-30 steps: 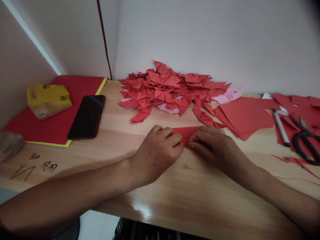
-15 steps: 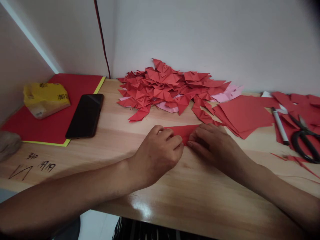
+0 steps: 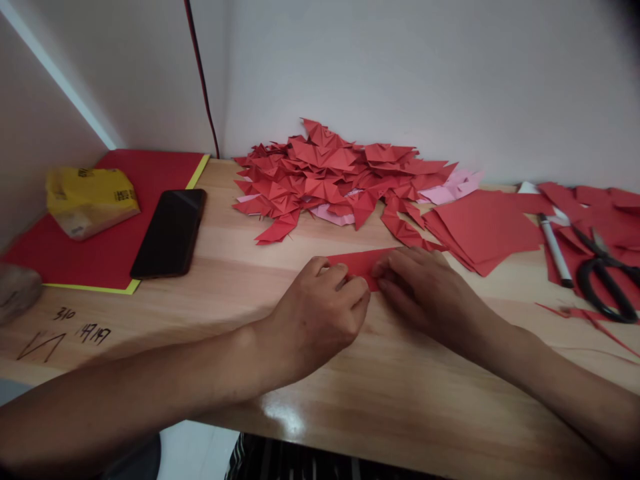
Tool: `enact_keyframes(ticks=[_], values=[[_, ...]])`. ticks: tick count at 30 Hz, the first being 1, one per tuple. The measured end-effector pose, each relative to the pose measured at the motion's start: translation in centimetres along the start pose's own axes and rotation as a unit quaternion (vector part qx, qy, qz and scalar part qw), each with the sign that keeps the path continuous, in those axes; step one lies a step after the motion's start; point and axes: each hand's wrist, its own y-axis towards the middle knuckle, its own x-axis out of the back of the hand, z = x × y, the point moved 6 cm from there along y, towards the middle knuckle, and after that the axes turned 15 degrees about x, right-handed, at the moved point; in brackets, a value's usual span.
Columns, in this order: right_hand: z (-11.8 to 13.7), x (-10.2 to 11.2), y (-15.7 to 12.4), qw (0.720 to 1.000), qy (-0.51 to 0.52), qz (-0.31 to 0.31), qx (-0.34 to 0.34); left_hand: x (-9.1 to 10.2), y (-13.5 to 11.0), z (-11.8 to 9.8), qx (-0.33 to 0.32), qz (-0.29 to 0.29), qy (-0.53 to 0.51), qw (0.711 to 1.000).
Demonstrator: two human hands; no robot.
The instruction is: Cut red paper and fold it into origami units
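Note:
A folded strip of red paper (image 3: 359, 263) lies on the wooden table between my hands, partly covered by them. My left hand (image 3: 330, 303) is closed with bent fingers on the paper's left part and near edge. Over the right part, my right hand (image 3: 423, 283) curls its fingers and pinches the paper. Behind the strip rises a heap of folded red paper pieces (image 3: 325, 167), with a few pink ones (image 3: 453, 187) among them. A stack of flat red paper squares (image 3: 493, 230) lies just beyond my right hand.
Scissors with black handles (image 3: 603, 273), a marker (image 3: 555, 250) and more red paper (image 3: 590, 200) are at the right. On the left are a black phone (image 3: 170, 233), a yellow packet (image 3: 93, 200) and large red sheets (image 3: 30, 253). A wall (image 3: 425, 80) bounds the back.
My left hand has shifted slightly right and down along the red paper. My right hand stays nearly in place, its fingertips a little farther left. The view has moved slightly.

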Motion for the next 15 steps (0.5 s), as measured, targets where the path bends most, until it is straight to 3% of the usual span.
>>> enact_keyframes(ticks=[5, 9, 15], values=[[0.5, 0.9, -0.3, 1.0, -0.001, 0.013, 0.021, 0.0, 0.0, 0.0, -0.004, 0.003, 0.008, 1.0], [2.5, 1.3, -1.1, 0.991, -0.09, 0.07, 0.069, 0.1, 0.1, 0.1, -0.001, 0.005, 0.005, 1.0], [5.3, 0.8, -2.0, 0.973, -0.192, 0.091, 0.088, -0.1, 0.1, 0.1, 0.004, 0.014, -0.006, 1.0]])
